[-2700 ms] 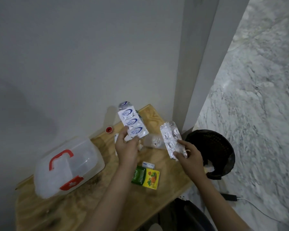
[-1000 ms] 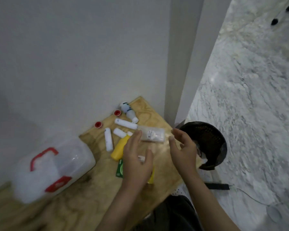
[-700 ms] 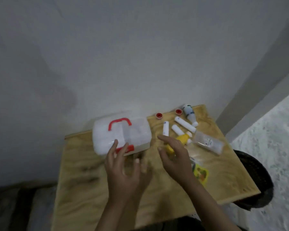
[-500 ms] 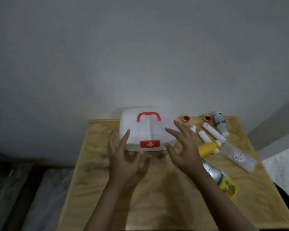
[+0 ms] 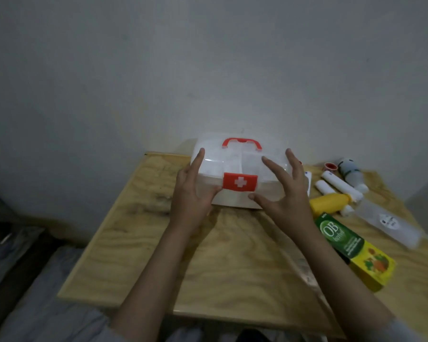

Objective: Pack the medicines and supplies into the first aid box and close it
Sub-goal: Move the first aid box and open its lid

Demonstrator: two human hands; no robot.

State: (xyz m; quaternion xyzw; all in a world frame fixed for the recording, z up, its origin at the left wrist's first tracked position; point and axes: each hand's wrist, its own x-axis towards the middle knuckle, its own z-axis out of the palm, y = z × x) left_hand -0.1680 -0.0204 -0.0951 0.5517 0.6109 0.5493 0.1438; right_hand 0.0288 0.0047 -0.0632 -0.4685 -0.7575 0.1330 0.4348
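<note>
The translucent white first aid box (image 5: 232,164) with a red handle and a red cross latch stands shut at the back of the wooden table (image 5: 232,255). My left hand (image 5: 192,196) touches its left front corner, thumb near the latch. My right hand (image 5: 284,193) lies against its right front, fingers spread. To the right lie a yellow bottle (image 5: 330,202), white tubes (image 5: 339,185), a green and yellow medicine box (image 5: 353,250) and a clear flat pouch (image 5: 386,222).
A white bottle (image 5: 351,175) and a small red cap (image 5: 329,166) lie at the table's back right. A wall rises just behind the table. A grey cloth surface (image 5: 42,307) sits low at the left, beyond the table's edge.
Both hands put down the blister packs. The view swung left to centre on the box, and both hands reached forward until they touched the box's front.
</note>
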